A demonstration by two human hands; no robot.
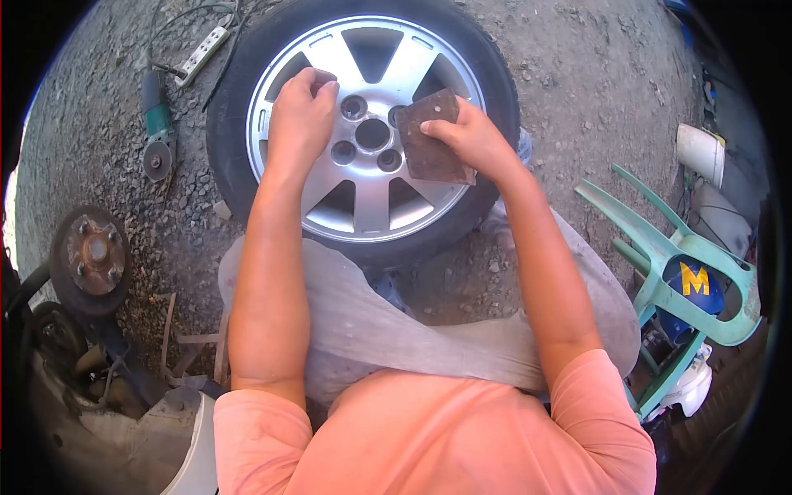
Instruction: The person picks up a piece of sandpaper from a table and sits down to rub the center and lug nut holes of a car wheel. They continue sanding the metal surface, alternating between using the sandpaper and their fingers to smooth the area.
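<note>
A wheel with a silver spoked rim [372, 206] and a black tire [227, 124] lies flat between the person's knees. Over the rim's right side, my right hand [477, 142] grips a brown, worn rectangular plate [433, 144], thumb on top and fingers beneath. My left hand [304, 111] is closed above the upper left spokes, its thumb and forefinger pinched on a small dark brown piece [323, 79]. Most of that piece is hidden by the fingers.
An angle grinder [156, 115] and a white power strip [202, 56] lie on gravel at the upper left. A wheel hub [92, 252] stands at the left. On the right are a green plastic chair [660, 247], a blue item marked M [695, 289] and a white container [701, 155].
</note>
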